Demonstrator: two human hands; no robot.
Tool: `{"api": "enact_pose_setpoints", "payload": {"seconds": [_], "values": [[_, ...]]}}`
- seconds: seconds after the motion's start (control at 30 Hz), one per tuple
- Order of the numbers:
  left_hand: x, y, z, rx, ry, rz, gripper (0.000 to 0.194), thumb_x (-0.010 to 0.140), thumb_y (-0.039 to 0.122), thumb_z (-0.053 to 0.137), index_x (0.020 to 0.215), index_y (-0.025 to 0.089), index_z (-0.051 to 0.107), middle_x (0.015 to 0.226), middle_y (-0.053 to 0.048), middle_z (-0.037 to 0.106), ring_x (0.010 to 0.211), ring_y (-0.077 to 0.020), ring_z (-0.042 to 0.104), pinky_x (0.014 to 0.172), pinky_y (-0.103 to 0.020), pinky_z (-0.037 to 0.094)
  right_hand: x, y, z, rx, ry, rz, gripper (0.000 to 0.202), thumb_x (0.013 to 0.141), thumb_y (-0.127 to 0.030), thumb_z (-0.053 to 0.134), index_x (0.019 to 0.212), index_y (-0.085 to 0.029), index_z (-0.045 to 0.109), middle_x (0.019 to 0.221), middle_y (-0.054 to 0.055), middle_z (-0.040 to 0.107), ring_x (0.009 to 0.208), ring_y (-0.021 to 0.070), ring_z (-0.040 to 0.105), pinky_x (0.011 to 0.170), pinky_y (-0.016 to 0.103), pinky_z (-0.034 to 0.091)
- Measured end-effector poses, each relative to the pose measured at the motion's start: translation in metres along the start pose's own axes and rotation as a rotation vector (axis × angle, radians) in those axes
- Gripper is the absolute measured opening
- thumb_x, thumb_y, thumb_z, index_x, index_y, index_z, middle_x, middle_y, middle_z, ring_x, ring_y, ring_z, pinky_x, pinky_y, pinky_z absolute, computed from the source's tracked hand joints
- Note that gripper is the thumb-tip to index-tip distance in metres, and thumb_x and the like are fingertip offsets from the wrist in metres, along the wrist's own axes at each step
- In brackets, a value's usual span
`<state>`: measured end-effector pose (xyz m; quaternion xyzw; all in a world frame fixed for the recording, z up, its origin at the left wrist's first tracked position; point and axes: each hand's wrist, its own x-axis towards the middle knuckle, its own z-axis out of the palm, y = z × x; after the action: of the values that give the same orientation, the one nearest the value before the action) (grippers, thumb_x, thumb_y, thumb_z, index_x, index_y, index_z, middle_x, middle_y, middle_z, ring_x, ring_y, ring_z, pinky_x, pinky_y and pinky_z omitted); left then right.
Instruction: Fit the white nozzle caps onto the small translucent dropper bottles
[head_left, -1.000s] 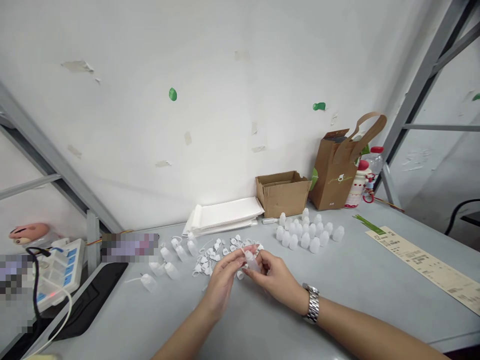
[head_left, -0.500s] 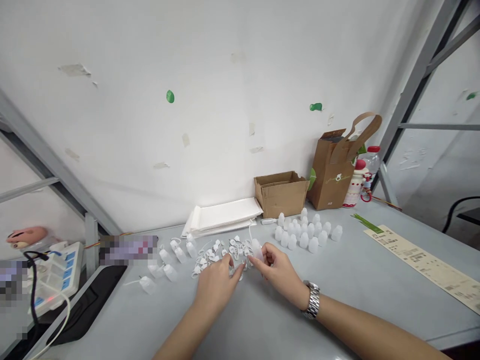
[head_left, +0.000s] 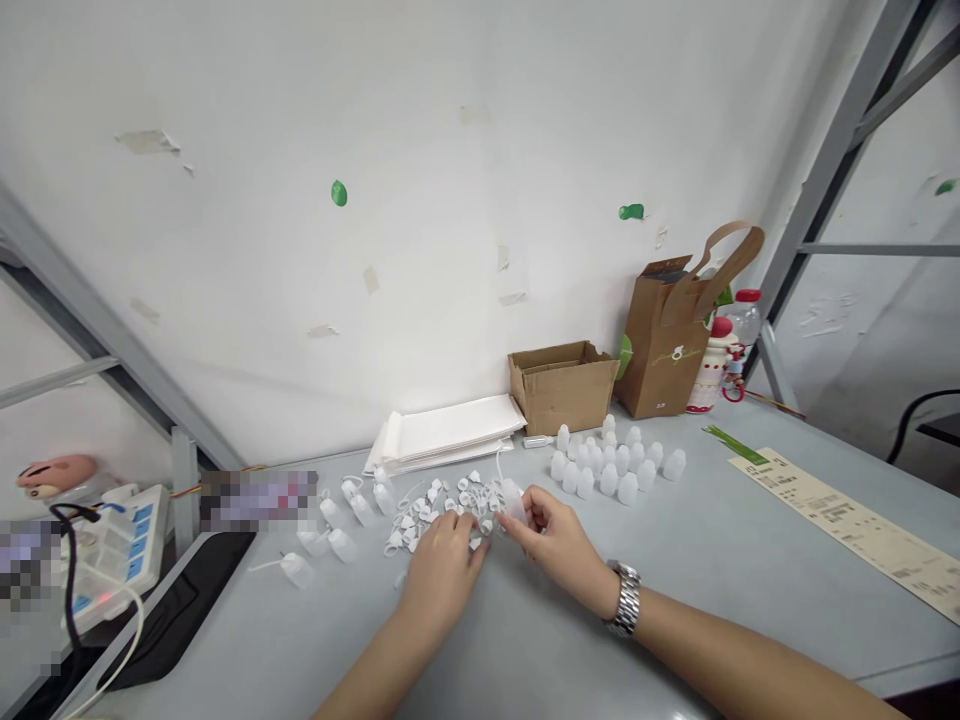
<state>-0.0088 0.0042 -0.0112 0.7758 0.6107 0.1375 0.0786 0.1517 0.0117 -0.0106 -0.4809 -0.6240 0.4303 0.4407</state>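
Observation:
Between the fingers of my right hand (head_left: 559,545) is a small translucent bottle (head_left: 513,500), with a white strap rising from its top. My left hand (head_left: 444,565) rests fingers-down at the near edge of a pile of small white caps with loops (head_left: 420,515); whether it pinches one of them is hidden. Several uncapped translucent bottles (head_left: 608,478) stand in a group to the right of the pile. On the left lie several bottles fitted with white tops (head_left: 342,545), some tilted or on their sides.
At the wall are white flat packets (head_left: 450,430), an open cardboard box (head_left: 568,395), a brown paper bag (head_left: 664,350) and a red-capped bottle (head_left: 744,318). Printed label strips (head_left: 847,525) lie right. A black phone-like slab (head_left: 180,610) and a power strip (head_left: 139,540) are left.
My left hand has shifted slightly right, and its fingers have drawn closer together over the caps. My right hand keeps the bottle in nearly the same place.

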Motion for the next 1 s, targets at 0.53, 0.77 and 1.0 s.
{"api": "enact_pose_setpoints", "payload": {"seconds": [0.53, 0.77, 1.0], "values": [[0.006, 0.003, -0.011, -0.94, 0.28, -0.106, 0.015, 0.072, 0.03, 0.062, 0.078, 0.02, 0.07, 0.084, -0.006, 0.065, 0.081, -0.0215, 0.061, 0.076, -0.033, 0.049, -0.003, 0.0, 0.0, 0.007, -0.199, -0.025, 0.032, 0.078, -0.046, 0.057, 0.065, -0.021, 0.041, 0.054, -0.007, 0.041, 0.045, 0.01, 0.044, 0.044, 0.022, 0.035], [0.007, 0.006, -0.019, -1.654, -0.059, -0.361, 0.025, 0.063, 0.032, 0.074, 0.08, 0.014, 0.072, 0.082, -0.007, 0.071, 0.074, -0.0154, 0.062, 0.074, -0.027, 0.047, -0.009, -0.002, 0.004, -0.051, -0.473, -0.041, 0.029, 0.079, -0.041, 0.057, 0.063, -0.02, 0.046, 0.05, -0.007, 0.048, 0.045, 0.0101, 0.047, 0.048, 0.022, 0.037], [0.005, 0.008, -0.019, -1.677, -0.081, -0.291, 0.025, 0.064, 0.035, 0.074, 0.077, 0.013, 0.072, 0.077, -0.007, 0.069, 0.076, -0.0172, 0.061, 0.077, -0.029, 0.044, -0.007, -0.003, 0.003, -0.005, -0.434, -0.012, 0.025, 0.078, -0.039, 0.057, 0.066, -0.02, 0.046, 0.049, -0.006, 0.049, 0.044, 0.0105, 0.047, 0.046, 0.022, 0.037]]}}
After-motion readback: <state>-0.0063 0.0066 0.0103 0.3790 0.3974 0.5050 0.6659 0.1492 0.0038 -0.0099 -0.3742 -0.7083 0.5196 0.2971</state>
